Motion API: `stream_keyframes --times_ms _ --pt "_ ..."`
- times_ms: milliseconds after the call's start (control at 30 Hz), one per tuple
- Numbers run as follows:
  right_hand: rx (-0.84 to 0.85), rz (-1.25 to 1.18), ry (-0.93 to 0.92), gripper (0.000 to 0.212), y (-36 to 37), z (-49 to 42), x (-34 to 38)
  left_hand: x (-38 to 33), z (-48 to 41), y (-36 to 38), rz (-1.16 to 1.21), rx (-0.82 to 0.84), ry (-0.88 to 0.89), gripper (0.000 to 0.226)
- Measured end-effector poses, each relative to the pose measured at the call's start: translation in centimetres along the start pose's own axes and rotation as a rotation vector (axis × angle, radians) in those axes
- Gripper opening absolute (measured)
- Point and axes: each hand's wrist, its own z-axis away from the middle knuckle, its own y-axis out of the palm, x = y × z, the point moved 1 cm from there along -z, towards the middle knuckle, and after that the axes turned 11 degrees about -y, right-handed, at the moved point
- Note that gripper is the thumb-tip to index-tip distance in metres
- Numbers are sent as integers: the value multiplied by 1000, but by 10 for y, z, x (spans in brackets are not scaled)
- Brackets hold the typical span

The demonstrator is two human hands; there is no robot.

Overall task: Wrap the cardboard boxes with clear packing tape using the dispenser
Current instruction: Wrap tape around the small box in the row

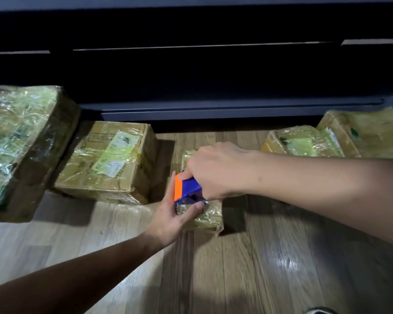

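Observation:
A small cardboard box [208, 219], shiny with clear tape, lies on the wooden floor [270, 257] in the middle of the view. My right hand [216, 171] grips a blue and orange tape dispenser [186, 189] and holds it down on the box's near top edge. My left hand [174, 219] holds the box's left near corner, thumb on top just under the dispenser. The roll of tape is hidden by my right hand.
A medium taped box [107, 162] stands to the left, and a large taped box [21, 150] at the far left. Two more taped boxes [302, 141] [368, 132] lie at the back right. A dark cabinet [202, 75] runs along the back.

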Motion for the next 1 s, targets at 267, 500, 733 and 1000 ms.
stream_keyframes --times_ms 267,500,733,1000 --pt "-9 -157 38 61 21 34 -23 2 8 27 84 -42 -190 123" --pt "25 -284 111 67 35 63 -45 -17 4 23 -165 56 -67 115" --pt "-33 -86 -8 61 28 44 -34 -56 -38 -9 -600 261 347 153" --pt "12 -46 -51 65 30 44 -41 -53 -52 -20 -729 306 319 150"
